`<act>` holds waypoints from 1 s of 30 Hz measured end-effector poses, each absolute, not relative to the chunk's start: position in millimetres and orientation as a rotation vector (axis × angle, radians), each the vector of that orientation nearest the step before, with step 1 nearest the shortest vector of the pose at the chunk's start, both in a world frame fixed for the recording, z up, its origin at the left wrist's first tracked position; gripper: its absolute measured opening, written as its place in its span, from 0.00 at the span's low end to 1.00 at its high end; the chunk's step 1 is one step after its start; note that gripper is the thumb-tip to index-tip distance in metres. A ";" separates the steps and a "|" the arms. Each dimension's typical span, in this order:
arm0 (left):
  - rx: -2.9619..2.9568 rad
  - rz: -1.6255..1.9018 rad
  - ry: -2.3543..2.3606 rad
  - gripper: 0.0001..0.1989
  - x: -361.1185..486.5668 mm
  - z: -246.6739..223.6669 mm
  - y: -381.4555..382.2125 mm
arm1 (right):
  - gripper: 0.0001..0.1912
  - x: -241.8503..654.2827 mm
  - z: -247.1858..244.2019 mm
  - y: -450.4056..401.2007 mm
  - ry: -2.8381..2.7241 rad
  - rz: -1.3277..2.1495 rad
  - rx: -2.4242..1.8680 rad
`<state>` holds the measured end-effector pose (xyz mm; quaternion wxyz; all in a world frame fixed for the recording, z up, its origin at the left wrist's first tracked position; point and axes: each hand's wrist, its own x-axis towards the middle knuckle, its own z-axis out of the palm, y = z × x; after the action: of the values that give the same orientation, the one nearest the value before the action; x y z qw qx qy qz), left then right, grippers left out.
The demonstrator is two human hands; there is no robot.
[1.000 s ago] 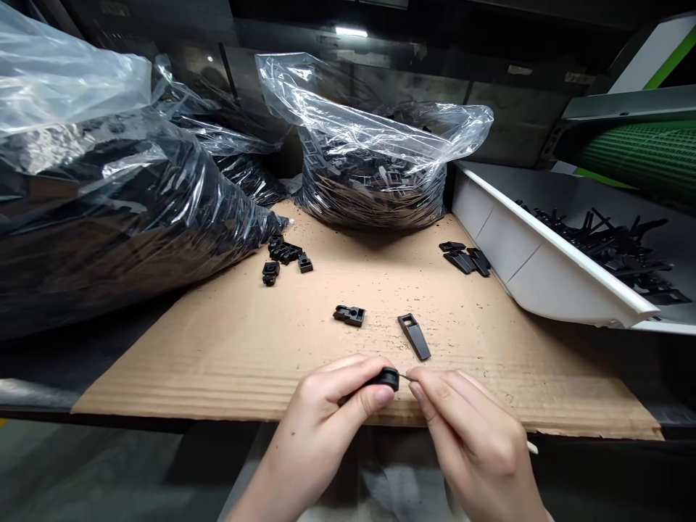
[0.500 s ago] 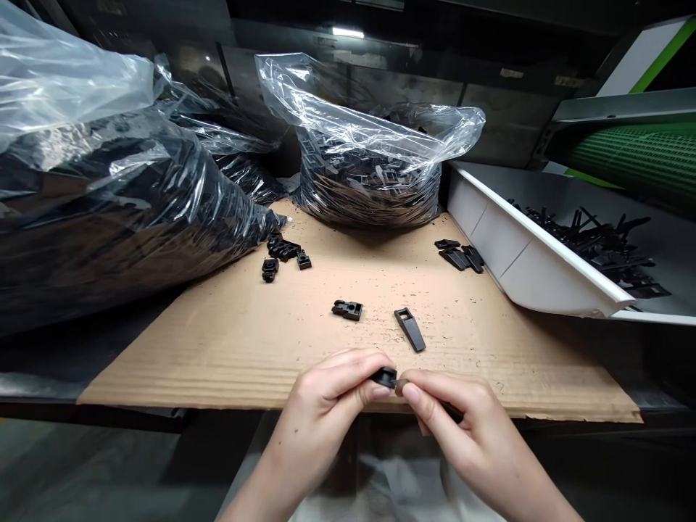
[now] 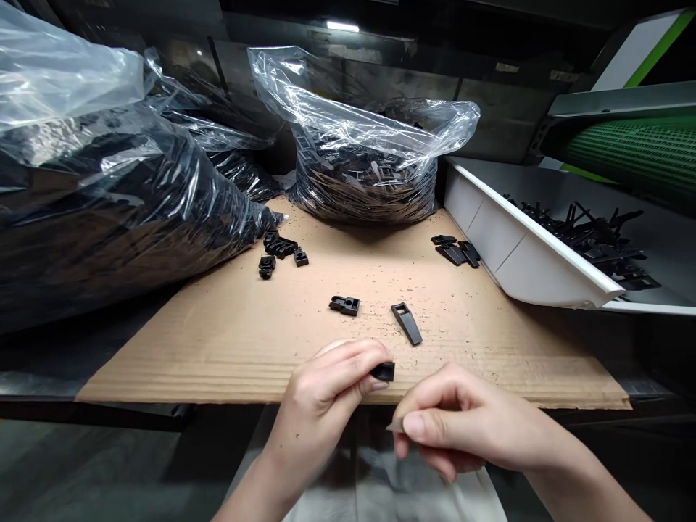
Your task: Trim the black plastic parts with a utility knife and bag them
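Note:
My left hand pinches a small black plastic part at the front edge of the cardboard, its end sticking out past my fingertips. Lower and to the right, my right hand is closed on a knife; its short grey pointed blade shows beyond the thumb, and the rest is hidden in the palm. Blade and part are apart. Beyond my hands lie a black blocky clip and a black tapered lever with a square hole.
Black clips lie at the left and several tapered levers at the right of the cardboard sheet. Clear bags of black parts stand behind and at left. A white tray borders the right side.
My right hand has swung down and away from the black part, turning so the blade points left. My left hand keeps its pinch in nearly the same place.

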<state>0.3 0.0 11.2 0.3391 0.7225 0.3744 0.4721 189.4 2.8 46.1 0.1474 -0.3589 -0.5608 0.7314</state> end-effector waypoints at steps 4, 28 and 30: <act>1.699 1.167 1.143 0.11 3.6 17.7 0.2 | 0.15 187.5 40.0 -11.5 -1.593 1.712 -1.204; 1.053 1.152 1.159 0.12 11.5 24.2 -0.5 | 0.12 150.2 17.0 -20.6 -1.762 0.683 -1.211; 1.063 1.138 1.180 0.12 11.1 26.7 0.7 | 0.11 152.8 18.6 -21.4 -1.663 0.810 -1.217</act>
<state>11.1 0.7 26.7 0.5596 0.4508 0.5007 0.4826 152.8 -21.4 18.6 0.4473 -0.4915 -0.6717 0.3272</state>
